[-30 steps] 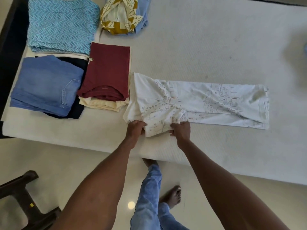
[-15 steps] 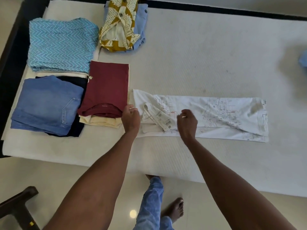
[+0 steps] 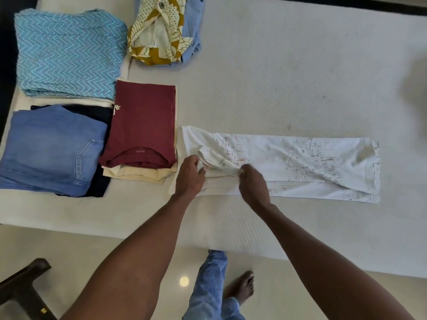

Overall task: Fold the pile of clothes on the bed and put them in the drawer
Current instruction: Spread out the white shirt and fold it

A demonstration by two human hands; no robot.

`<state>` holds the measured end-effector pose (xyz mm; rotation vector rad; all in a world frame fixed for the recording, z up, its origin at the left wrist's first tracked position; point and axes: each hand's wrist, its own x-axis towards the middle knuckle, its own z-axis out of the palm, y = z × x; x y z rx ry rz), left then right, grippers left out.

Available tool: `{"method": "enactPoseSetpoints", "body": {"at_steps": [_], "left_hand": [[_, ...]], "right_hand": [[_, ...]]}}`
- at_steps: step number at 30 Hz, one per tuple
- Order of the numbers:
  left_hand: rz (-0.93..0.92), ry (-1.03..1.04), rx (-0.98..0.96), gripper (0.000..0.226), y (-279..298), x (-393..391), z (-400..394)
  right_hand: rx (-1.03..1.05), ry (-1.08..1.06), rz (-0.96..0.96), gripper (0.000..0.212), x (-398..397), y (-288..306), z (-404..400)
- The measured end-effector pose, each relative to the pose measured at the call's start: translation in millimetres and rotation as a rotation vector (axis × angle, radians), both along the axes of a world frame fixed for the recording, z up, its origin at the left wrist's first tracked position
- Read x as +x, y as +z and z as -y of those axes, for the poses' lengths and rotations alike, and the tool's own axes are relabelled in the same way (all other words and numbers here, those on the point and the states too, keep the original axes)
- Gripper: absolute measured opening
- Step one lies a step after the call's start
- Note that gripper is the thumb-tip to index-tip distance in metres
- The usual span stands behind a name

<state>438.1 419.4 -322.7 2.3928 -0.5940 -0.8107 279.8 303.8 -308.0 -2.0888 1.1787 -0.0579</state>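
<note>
Mid-fold, left hand (image 3: 190, 174) and right hand (image 3: 253, 184) both pinch the white printed shirt's (image 3: 288, 165) collar end on the bed (image 3: 277, 77); next, probably fold it toward the hem

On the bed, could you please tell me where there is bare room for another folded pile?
Free: the mattress beyond the white printed shirt, right of the yellow patterned shirt. Crowded: the left end, with the maroon stack and jeans.

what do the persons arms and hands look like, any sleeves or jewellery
Both forearms are bare right up to the frame edge, with no sleeve in view. The left hand and the right hand wear no gloves, and no watch, bracelet or ring shows on them.
</note>
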Motion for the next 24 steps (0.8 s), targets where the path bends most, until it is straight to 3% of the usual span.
{"method": "enactPoseSetpoints", "body": {"at_steps": [2, 3, 4, 6, 9, 11, 13, 16, 19, 20, 22, 24], "left_hand": [[0.064, -0.036, 0.018, 0.025, -0.1, -1.6, 3.1], [0.084, -0.040, 0.031, 0.027, 1.7, -2.4, 6.5], [0.095, -0.040, 0.051, 0.031, 4.1, -4.3, 9.5], [0.193, -0.087, 0.085, 0.041, 8.7, -9.1, 11.6], [0.499, -0.395, 0.044, 0.059, 6.1, -15.3, 11.4], [0.537, -0.626, 0.092, 0.059, 1.9, -21.1, 15.1], [0.382, -0.598, 0.260, 0.060, -3.0, -25.6, 19.9], [0.222, -0.193, 0.538, 0.073, -6.3, -28.4, 25.8], [0.266, 0.092, 0.576, 0.073, 1.8, -43.4, 39.5], [0.385, 0.050, 0.514, 0.069, 2.9, -51.9, 45.5], [0.573, -0.228, 0.309, 0.063, 2.9, -85.7, 66.1], [0.601, -0.508, 0.138, 0.063, 2.7, -130.9, 94.5]], "right_hand": [[0.182, -0.588, 0.102, 0.020, 11.5, 12.7, 24.6], [0.171, -0.778, 0.133, 0.026, 15.5, 18.3, 36.8], [0.115, -0.830, 0.121, 0.031, 17.5, 21.7, 45.3], [-0.063, -0.517, 0.062, 0.036, 22.3, 22.8, 45.8], [-0.201, 0.273, -0.065, 0.034, 17.4, 9.5, 18.5], [-0.195, 0.512, -0.134, 0.043, 6.0, -3.1, 10.9], [-0.053, 0.348, -0.211, 0.056, -7.1, -10.8, 21.4], [0.023, 0.037, -0.356, 0.059, -44.5, -19.5, 44.1], [0.028, -0.235, -0.438, 0.060, -83.6, -19.1, 66.0], [0.023, -0.220, -0.437, 0.060, -92.9, -17.2, 71.3], [-0.017, -0.028, -0.409, 0.059, -118.6, -13.1, 86.0], [-0.053, 0.089, -0.408, 0.056, -148.1, -11.8, 103.5]]}}
